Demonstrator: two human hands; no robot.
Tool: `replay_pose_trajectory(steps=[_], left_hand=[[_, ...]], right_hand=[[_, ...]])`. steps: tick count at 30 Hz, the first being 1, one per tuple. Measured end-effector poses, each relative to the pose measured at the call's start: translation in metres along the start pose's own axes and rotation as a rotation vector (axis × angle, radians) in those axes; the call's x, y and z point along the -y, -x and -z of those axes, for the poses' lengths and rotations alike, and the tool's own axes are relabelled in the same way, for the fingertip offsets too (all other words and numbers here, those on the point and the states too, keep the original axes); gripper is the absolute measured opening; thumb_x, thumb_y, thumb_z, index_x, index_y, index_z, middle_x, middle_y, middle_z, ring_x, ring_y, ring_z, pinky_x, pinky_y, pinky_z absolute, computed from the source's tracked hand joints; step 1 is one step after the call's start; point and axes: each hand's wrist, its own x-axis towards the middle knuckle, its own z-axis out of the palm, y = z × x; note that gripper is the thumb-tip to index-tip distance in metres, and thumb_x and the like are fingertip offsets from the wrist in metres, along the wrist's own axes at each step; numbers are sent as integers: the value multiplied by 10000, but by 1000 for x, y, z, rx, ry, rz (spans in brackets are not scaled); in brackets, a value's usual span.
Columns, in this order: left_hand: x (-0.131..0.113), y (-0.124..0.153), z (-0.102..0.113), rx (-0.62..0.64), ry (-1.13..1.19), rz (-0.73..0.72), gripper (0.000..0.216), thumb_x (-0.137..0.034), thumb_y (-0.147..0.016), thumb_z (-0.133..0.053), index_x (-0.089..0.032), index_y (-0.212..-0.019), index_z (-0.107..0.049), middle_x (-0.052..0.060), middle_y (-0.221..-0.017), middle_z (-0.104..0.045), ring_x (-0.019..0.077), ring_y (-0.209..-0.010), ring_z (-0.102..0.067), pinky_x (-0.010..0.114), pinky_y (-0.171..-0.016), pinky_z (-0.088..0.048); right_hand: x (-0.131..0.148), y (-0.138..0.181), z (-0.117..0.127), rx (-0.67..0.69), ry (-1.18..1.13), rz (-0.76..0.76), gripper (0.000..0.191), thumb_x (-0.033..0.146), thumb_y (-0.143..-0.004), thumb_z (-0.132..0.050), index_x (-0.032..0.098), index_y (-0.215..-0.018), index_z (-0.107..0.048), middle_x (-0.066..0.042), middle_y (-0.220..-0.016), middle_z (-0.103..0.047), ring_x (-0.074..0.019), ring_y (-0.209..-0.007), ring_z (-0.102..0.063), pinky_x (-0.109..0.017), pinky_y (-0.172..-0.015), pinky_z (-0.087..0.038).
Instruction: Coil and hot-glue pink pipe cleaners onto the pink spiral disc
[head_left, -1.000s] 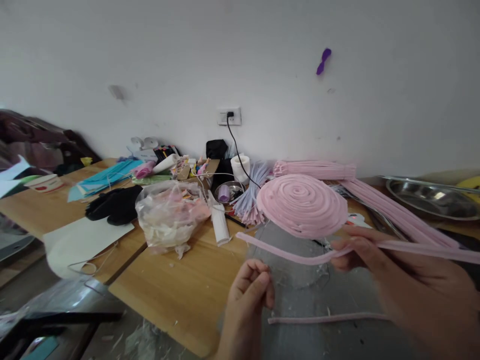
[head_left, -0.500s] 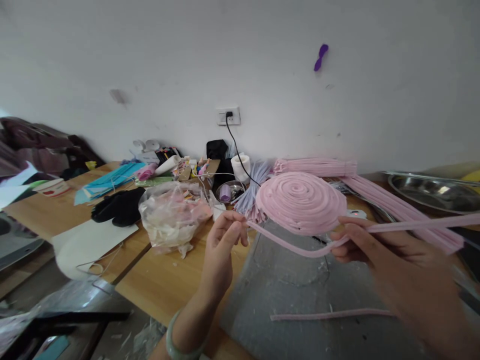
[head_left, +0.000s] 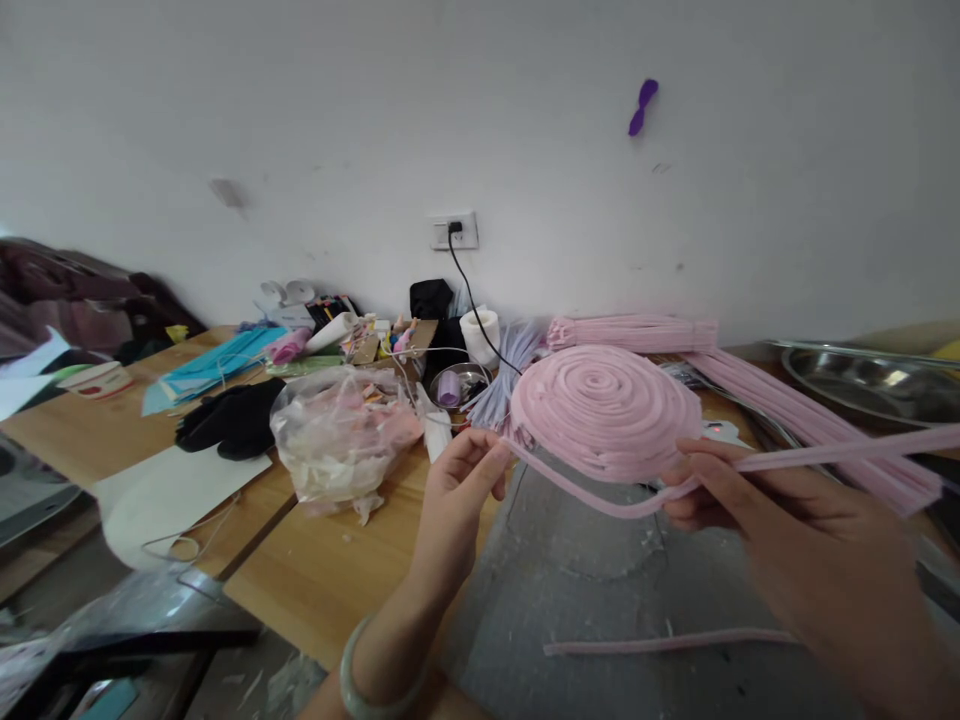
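A long pink pipe cleaner (head_left: 592, 499) sags between my two hands. My left hand (head_left: 459, 505) pinches its left end between thumb and fingertips. Further along, my right hand (head_left: 806, 545) grips the same pipe cleaner, and its free length runs off to the right edge. Right behind the sagging stretch is a flat round coil (head_left: 606, 410) wound from pink pipe cleaners; whether it touches my right fingertips I cannot tell. Another pink pipe cleaner (head_left: 660, 643) lies on the grey mat (head_left: 540, 570), its right end hidden by my right hand.
Pink pipe cleaner bundles (head_left: 634, 332) lie behind the coil, beside a pale purple bundle (head_left: 502, 365). A metal tray (head_left: 862, 390) stands far right. To the left are a plastic bag of scraps (head_left: 337, 430), black gloves (head_left: 232, 415) and blue sheets (head_left: 217, 365). A cord (head_left: 474, 300) hangs from the wall socket.
My left hand has shifted slightly right, closer to the coil, still pinching the pipe cleaner's end. My right hand keeps its hold nearly in place. The view has moved a little.
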Motion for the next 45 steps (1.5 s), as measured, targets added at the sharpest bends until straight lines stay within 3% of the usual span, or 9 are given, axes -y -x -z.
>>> replay_pose_trajectory(steps=[8, 17, 25, 30, 34, 37, 41, 45], left_hand=[[2, -6, -5, 19, 12, 1, 254, -384, -719, -661, -173, -635, -547, -58, -525, -436, 65, -472, -367, 200, -478, -324], [2, -14, -4, 46, 8, 22, 266, -368, -719, -666, -176, -620, -510, -68, -493, -427, 59, -463, -363, 185, -486, -313], [6, -19, -4, 65, -36, -15, 277, -378, -724, -673, -175, -632, -509, -66, -501, -435, 59, -459, -369, 179, -474, -331], [19, -24, -1, 46, -88, -114, 266, -405, -743, -663, -187, -719, -512, -66, -551, -457, 63, -465, -388, 176, -461, -334], [23, -26, 2, 44, -178, -236, 190, -364, -797, -634, -216, -898, -570, -34, -724, -541, 88, -606, -486, 189, -548, -392], [20, -31, 7, 93, -283, -352, 208, -323, -808, -639, -262, -1005, -609, -5, -905, -582, 121, -789, -532, 239, -719, -438], [14, -43, 15, 211, -421, -494, 241, -317, -830, -623, -292, -1071, -623, 36, -1171, -558, 199, -1129, -492, 363, -983, -364], [11, -53, 19, 337, -543, -577, 217, -357, -887, -564, -290, -1087, -613, 64, -1240, -558, 228, -1194, -476, 432, -1012, -333]], right_hand=[[-13, -15, 8, 86, 20, 106, 80, 333, -680, -771, 258, -707, -758, 29, -562, -707, -127, -435, -653, -205, -449, -603], [3, -9, 0, 27, 17, -43, 98, 328, -661, -784, 235, -683, -761, 29, -548, -692, -109, -448, -642, -161, -463, -586], [0, -15, 6, 45, 13, -13, 105, 344, -639, -789, 242, -641, -765, 10, -548, -691, -126, -427, -635, -186, -439, -590], [2, -8, 2, -33, 25, 21, 43, 360, -664, -757, 321, -682, -759, 59, -599, -692, -93, -459, -623, -162, -469, -590], [-1, -10, 6, 2, 14, 57, 52, 359, -641, -772, 331, -684, -765, 55, -580, -689, -99, -439, -624, -163, -448, -589], [-3, -14, 11, 21, 37, 75, 45, 358, -639, -780, 324, -663, -764, 51, -585, -694, -99, -432, -630, -156, -445, -587], [-2, -14, 11, -15, 56, 51, 69, 381, -654, -773, 317, -678, -764, 52, -614, -702, -93, -456, -636, -151, -479, -595], [0, -12, 8, -31, 43, 56, 59, 380, -642, -778, 344, -687, -763, 69, -600, -695, -86, -448, -629, -144, -476, -592]])
